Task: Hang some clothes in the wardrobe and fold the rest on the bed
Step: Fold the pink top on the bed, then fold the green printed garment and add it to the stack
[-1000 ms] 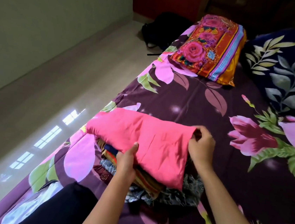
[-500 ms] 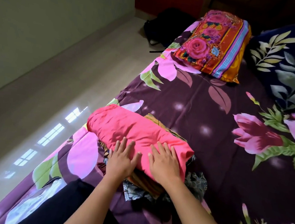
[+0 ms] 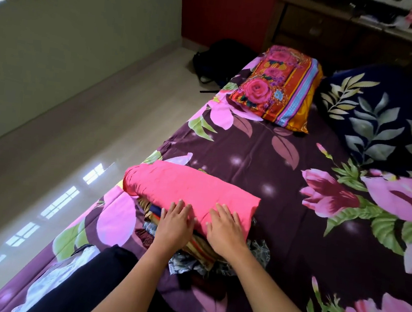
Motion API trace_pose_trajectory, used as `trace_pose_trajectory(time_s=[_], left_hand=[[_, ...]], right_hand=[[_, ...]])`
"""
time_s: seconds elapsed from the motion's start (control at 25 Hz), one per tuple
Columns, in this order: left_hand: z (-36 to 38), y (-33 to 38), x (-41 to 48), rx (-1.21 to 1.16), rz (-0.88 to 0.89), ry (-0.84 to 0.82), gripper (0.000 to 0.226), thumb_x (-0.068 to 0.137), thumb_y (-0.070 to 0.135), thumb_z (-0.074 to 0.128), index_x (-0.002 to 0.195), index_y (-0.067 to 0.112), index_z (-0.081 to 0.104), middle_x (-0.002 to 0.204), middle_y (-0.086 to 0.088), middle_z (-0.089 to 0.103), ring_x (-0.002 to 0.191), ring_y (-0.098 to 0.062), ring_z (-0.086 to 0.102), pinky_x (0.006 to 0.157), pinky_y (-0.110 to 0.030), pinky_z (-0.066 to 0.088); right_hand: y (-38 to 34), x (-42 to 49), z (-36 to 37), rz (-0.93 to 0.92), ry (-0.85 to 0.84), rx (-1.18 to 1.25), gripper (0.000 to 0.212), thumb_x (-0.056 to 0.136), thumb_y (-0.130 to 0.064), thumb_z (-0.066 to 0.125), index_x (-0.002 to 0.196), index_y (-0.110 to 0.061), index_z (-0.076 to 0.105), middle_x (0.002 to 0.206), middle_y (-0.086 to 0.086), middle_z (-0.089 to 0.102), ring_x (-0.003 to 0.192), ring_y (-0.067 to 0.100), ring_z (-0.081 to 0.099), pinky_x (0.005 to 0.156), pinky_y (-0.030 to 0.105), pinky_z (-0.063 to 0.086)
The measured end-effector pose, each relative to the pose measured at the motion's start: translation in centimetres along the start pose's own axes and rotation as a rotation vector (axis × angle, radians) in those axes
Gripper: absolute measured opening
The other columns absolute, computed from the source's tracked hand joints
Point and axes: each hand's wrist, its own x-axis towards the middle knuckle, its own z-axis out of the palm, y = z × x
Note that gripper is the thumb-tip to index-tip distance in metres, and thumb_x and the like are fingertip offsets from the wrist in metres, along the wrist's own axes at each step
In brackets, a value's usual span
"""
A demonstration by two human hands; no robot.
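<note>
Head: smooth, rounded pink cloth (image 3: 191,188)

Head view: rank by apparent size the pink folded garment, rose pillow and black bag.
Largest: pink folded garment and rose pillow, near alike; pillow is farther, so unranked.
Smallest: black bag, partly behind the bed.

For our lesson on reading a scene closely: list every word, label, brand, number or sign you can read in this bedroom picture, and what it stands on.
No text can be read.
The pink garment under the left hand and right hand is plain.
The bedsheet and rose pillow show only flower prints.
Items on the wooden shelf are too blurred to tell.
</note>
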Motion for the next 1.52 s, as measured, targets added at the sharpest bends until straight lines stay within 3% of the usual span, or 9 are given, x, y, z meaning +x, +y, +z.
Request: trace_pose_trajectory(time_s=[0.2,0.4,0.64,0.8,0.92,1.0,1.16,1.24,1.52], left_hand=[[-4.6,3.9,-3.6,-0.042,0.165,0.087,0.048,0.094,0.031,0.051,0.136,0.011,0.044,0.143,-0.012,0.043,0.130,-0.027,0.042,0.105,-0.035,0.031],[-9.4,10.9,-8.2,0.122,0.383,-0.227,0.053,0.080,0.023,0.067,0.129,0.012,0.050,0.127,-0.011,0.055,0.118,-0.026,0.049,0.093,-0.032,0.039],[-9.8,21.9,-17.8,0.266,0.582,-0.445,0.053,0.074,0.029,0.077,0.120,0.011,0.058,0.116,-0.010,0.062,0.108,-0.026,0.056,0.085,-0.028,0.042],[-6.9,30.4,-25.4,0.221,0.717,-0.458,0.042,0.075,0.024,0.076,0.113,0.012,0.062,0.108,-0.008,0.066,0.098,-0.024,0.062,0.082,-0.033,0.050],[-3.1,37.0,-31.0,0.259,0.826,-0.502,0.047,0.078,0.023,0.075,0.120,0.008,0.059,0.116,-0.009,0.064,0.102,-0.025,0.061,0.086,-0.032,0.046],[-0.6,40.5,-33.8,0.281,0.877,-0.529,0.051,0.079,0.023,0.075,0.124,0.008,0.057,0.118,-0.011,0.063,0.107,-0.026,0.059,0.090,-0.030,0.045],[6.7,48.4,-40.3,0.339,0.975,-0.601,0.047,0.080,0.027,0.073,0.122,0.010,0.059,0.114,-0.011,0.066,0.109,-0.026,0.058,0.090,-0.030,0.044],[10.4,51.8,-43.3,0.351,1.029,-0.639,0.046,0.079,0.026,0.074,0.120,0.010,0.059,0.109,-0.011,0.068,0.107,-0.027,0.060,0.087,-0.032,0.047],[21.3,58.9,-49.2,0.408,1.144,-0.706,0.043,0.082,0.023,0.070,0.119,0.005,0.060,0.115,-0.013,0.065,0.108,-0.028,0.059,0.085,-0.031,0.046]], right_hand=[[1.0,-5.9,-4.7,0.099,0.056,0.004,0.057,0.091,-0.022,0.047,0.145,-0.013,0.029,0.145,0.010,0.035,0.138,0.029,0.026,0.113,0.045,0.022],[4.5,-14.2,-11.5,0.231,-0.041,0.051,0.041,0.090,-0.027,0.053,0.126,-0.007,0.047,0.127,0.017,0.050,0.120,0.035,0.048,0.097,0.042,0.041],[10.0,-28.2,-14.9,0.336,-0.288,0.087,0.037,0.090,-0.035,0.058,0.110,-0.004,0.062,0.119,0.017,0.062,0.108,0.032,0.058,0.078,0.030,0.043],[14.5,-39.6,-15.0,0.451,-0.200,0.132,0.025,0.091,-0.032,0.058,0.096,-0.008,0.065,0.119,0.017,0.063,0.098,0.033,0.058,0.080,0.030,0.043],[18.7,-48.2,-14.0,0.543,-0.174,0.200,0.041,0.093,-0.031,0.057,0.123,-0.004,0.057,0.127,0.014,0.058,0.113,0.032,0.055,0.091,0.033,0.043],[21.1,-52.9,-13.1,0.607,-0.165,0.255,0.043,0.092,-0.032,0.059,0.125,-0.003,0.057,0.126,0.015,0.060,0.111,0.030,0.058,0.091,0.034,0.047],[27.7,-63.7,-9.7,0.713,-0.170,0.318,0.020,0.093,-0.027,0.057,0.092,-0.007,0.063,0.099,0.014,0.062,0.083,0.027,0.056,0.066,0.026,0.038],[30.9,-68.5,-7.5,0.802,-0.125,0.370,0.032,0.092,-0.024,0.056,0.064,-0.015,0.044,0.072,0.007,0.049,0.062,0.020,0.044,0.053,0.028,0.031],[39.4,-79.1,1.4,1.013,-0.132,0.550,0.033,0.092,-0.022,0.054,0.065,-0.013,0.038,0.067,0.004,0.039,0.064,0.023,0.044,0.056,0.031,0.034]])
